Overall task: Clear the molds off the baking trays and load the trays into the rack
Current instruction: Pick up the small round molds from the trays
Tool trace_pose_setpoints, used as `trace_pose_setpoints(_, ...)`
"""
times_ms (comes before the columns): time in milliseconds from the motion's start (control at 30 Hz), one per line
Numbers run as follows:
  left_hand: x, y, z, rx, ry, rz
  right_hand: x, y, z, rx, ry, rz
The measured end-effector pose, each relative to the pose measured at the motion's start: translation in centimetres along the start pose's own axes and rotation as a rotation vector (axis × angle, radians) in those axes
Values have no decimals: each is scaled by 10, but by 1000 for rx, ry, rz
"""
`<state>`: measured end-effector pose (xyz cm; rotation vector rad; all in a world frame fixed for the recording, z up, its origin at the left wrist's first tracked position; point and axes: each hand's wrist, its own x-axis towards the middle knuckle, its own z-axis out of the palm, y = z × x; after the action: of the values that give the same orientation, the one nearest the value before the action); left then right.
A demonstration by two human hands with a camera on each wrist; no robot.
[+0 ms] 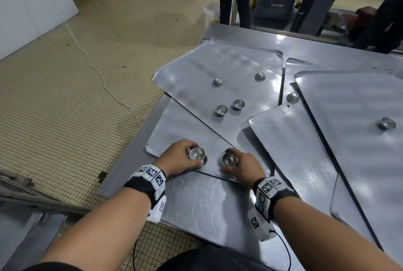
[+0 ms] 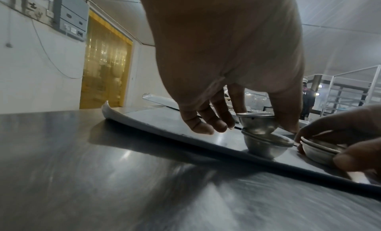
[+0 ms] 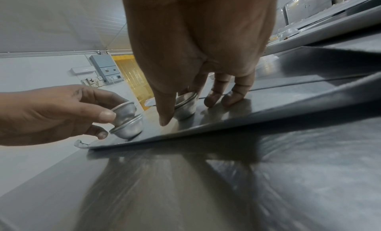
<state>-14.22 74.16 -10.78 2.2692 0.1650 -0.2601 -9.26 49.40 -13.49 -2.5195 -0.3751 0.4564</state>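
Head view: 2 hands [image 1: 209, 161], approx 9 molds [image 1: 221, 110], 4 trays [image 1: 218, 70].

A dark bag [image 1: 273, 1] at the upper right of the head view carries pale letters, upside down, that seem to read "one stop". Nothing else is readable.

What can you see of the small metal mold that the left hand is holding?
The small round cup-shaped metal mold is dull silver with a thin rolled rim and a rounded bottom. It is upright, slightly tilted, its opening facing up. The left hand pinches it at the rim between thumb and fingers. Its base sits in the mouth of a second similar metal mold, which stands on the nearest flat grey metal baking tray.
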Motion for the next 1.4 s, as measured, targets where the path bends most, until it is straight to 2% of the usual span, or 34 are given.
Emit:
trace_pose_setpoints(300, -2, 1, 7, 153, -62, 58, -2, -3, 1, 14, -5, 37)
trace_pose_setpoints(667, 10, 10, 18, 144, 27, 60, 2, -13, -2, -50, 50, 44)
trace_pose_setpoints(1000, 23, 20, 20, 171, 6, 69, 8, -16, -10, -45, 19, 81)
trace_pose_setpoints(1133, 30, 20, 14, 171, -41, 59, 9, -17, -27, 7, 55, 44)
trace_pose_setpoints(1267, 45, 27, 3, 133, 6, 61, 28, -10, -57, 0, 174, 41)
trace_pose_setpoints(1400, 75, 36, -10, 158, 44, 84, 61, -4, -91, -12, 226, 43)
